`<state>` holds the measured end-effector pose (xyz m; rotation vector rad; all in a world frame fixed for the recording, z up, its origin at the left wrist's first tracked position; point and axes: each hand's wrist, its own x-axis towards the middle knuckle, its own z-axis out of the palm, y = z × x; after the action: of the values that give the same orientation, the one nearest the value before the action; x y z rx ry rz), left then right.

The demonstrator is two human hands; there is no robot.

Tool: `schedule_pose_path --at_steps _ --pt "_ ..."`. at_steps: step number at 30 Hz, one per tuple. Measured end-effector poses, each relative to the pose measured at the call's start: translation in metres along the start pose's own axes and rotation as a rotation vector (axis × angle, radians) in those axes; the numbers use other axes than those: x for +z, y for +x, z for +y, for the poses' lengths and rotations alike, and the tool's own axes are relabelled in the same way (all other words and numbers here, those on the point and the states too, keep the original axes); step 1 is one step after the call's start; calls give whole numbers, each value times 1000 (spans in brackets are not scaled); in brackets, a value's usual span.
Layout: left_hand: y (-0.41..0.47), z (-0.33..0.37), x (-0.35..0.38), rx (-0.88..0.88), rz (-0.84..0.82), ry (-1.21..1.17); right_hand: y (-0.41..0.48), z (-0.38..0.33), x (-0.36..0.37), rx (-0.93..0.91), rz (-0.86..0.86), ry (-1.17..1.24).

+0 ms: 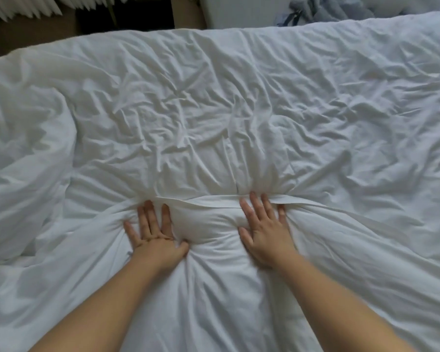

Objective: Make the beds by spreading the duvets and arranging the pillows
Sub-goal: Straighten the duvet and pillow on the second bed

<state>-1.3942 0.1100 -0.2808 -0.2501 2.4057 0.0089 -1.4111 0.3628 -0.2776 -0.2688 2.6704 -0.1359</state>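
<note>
Both hands (pixel 155 235) (pixel 264 235) lie side by side on the duvet (pixel 214 110).

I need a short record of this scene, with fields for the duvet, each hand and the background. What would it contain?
duvet: white, spread over the bed, heavily wrinkled
left hand: fingers straight, pressing on the duvet
right hand: fingers straight and spread, pressing on the duvet
fold: flat hem edge running between the fingertips of both hands
background: grey-blue cloth beyond the far edge
</note>
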Motion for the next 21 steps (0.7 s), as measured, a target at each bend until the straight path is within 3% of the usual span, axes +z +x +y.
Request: schedule_pose_path --at_steps 3,6,10,12,15,17,19,21 --pt "-15 16 -27 -75 -37 33 -6 12 -35 -83 -123 -36" --pt "-34 44 -50 -121 60 -6 -16 39 -72 -152 -138 -62" --pt "-54 105 -54 104 173 -19 -24 121 -101 13 -150 151" --pt "-60 148 -53 213 179 9 -34 180 -111 93 -265 65" --pt "-60 216 -55 330 243 -29 -52 261 -117 105 -586 -86" --pt "-56 255 -55 398 280 -72 -66 297 -114 135 -959 -8" --pt "-51 285 -57 500 291 -4 -84 321 -108 115 -1294 -132" --pt "-49 302 -58 589 282 86 -96 339 -94 61 -1346 -373"
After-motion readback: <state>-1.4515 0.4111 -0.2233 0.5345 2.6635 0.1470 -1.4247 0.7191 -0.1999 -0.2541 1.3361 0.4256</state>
